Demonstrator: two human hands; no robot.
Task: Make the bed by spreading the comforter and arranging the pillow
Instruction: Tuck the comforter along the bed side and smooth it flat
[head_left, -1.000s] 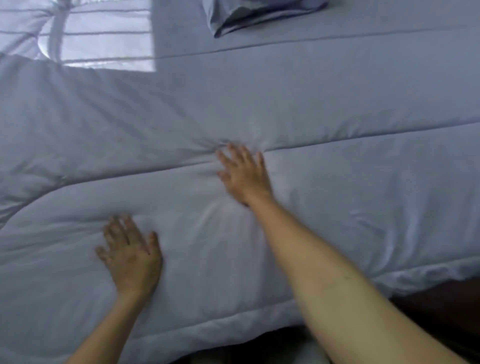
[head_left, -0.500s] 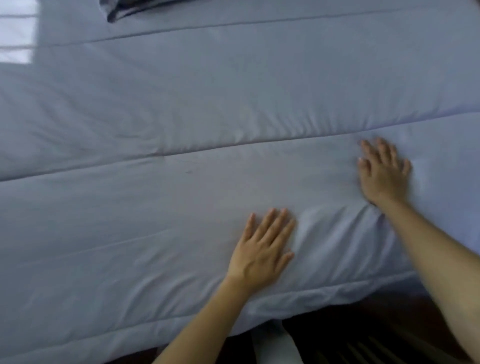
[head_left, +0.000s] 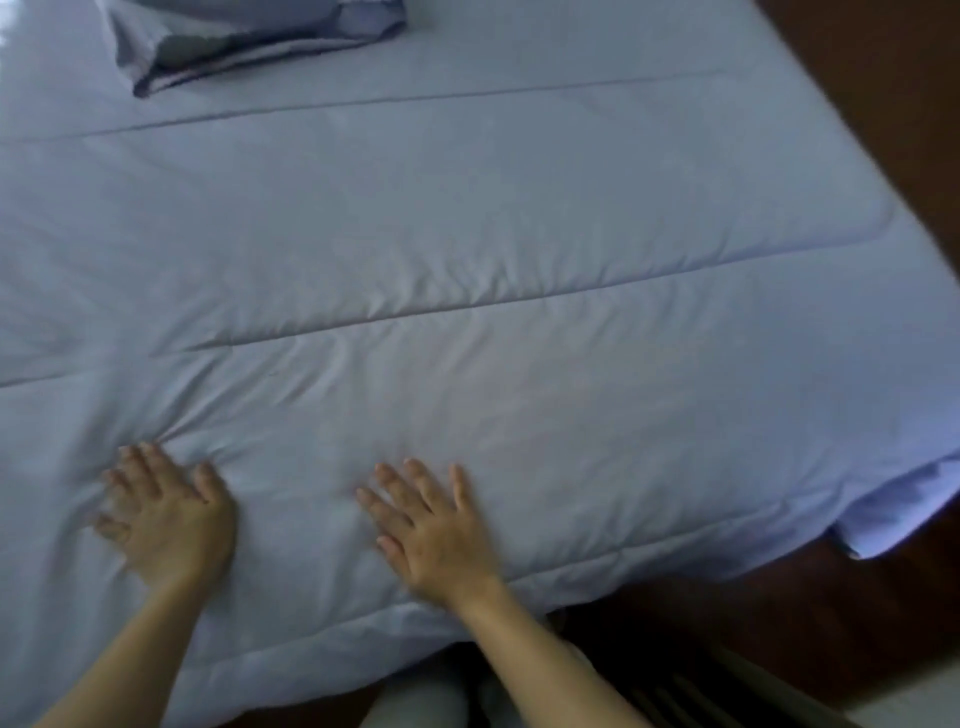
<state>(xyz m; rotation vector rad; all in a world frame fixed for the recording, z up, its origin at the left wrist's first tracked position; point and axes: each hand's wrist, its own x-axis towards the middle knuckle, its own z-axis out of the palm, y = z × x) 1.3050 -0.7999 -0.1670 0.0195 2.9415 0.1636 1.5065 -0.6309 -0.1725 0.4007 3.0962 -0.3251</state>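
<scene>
Comforter (head_left: 519, 234) beneath both flat hands (head_left: 166, 519) (head_left: 441, 535)

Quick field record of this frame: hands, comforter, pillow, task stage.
comforter: spread over the bed, light creases towards the near edge
left hand: flat, fingers straight, pressing on the comforter; creases fan out from the fingertips
right hand: flat, fingers spread, pressing on the comforter beside the left hand
pillow: far side of the bed, rumpled, partly out of view
sheet corner: sticks out from under the comforter, near right
stage: smoothing the comforter; pillow not yet arranged
</scene>
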